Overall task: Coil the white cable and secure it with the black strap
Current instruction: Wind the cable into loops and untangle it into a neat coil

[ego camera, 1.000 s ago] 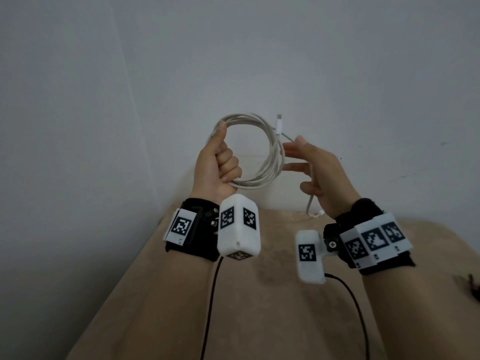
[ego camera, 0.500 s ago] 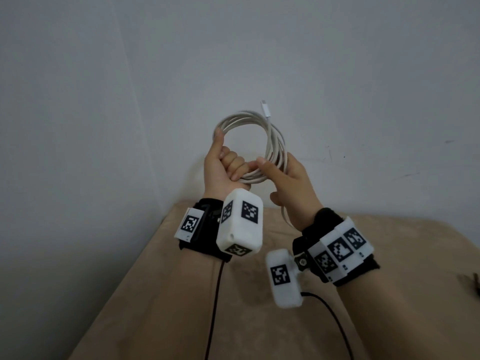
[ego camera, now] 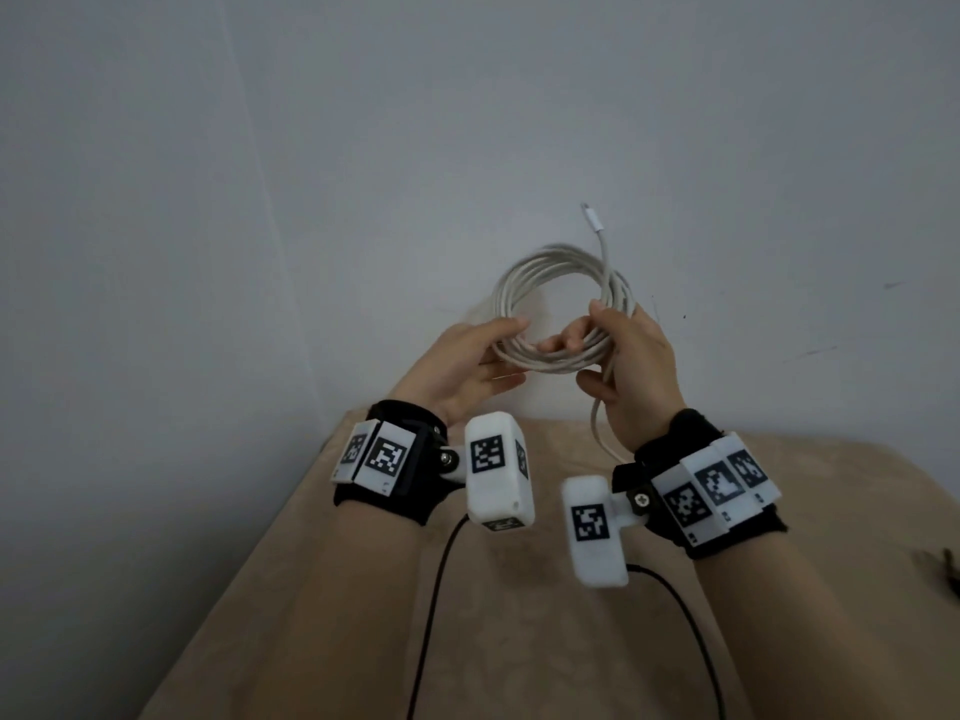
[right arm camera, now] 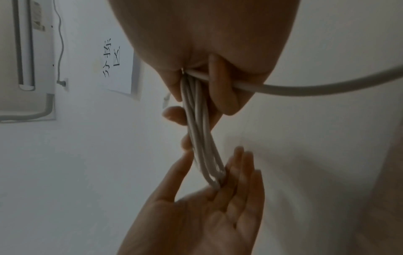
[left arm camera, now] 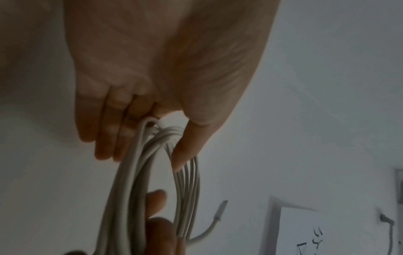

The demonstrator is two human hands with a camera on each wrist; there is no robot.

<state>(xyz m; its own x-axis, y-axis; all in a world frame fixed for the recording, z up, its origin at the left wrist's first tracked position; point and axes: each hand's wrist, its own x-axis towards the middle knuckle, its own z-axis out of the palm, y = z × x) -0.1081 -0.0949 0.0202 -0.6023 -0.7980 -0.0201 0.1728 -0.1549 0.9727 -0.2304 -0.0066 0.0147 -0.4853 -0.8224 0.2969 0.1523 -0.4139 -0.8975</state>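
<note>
The white cable point(ego camera: 519, 283) is wound into a round coil held up in front of the wall. My right hand point(ego camera: 587, 345) grips the coil's lower right side, fingers curled through the loop point(right arm camera: 200, 138). A loose tail point(ego camera: 597, 423) hangs down from that hand, and the plug end point(ego camera: 591, 218) sticks up above the coil. My left hand point(ego camera: 511, 353) has straight fingers under the coil's lower left and the thumb above it. In the left wrist view the strands point(left arm camera: 130, 189) run between thumb and fingers. A small dark object point(ego camera: 948, 569) lies at the table's right edge; what it is cannot be told.
A table with a beige cloth point(ego camera: 519, 641) lies below my arms. Black wires point(ego camera: 431, 615) trail from the wrist cameras over it. A plain wall stands close behind the coil. In the right wrist view a paper sign point(right arm camera: 117, 65) hangs on the wall.
My left hand has let go of its fist grip on the coil and straightened its fingers. My right hand has taken hold of the coil, which has shifted right.
</note>
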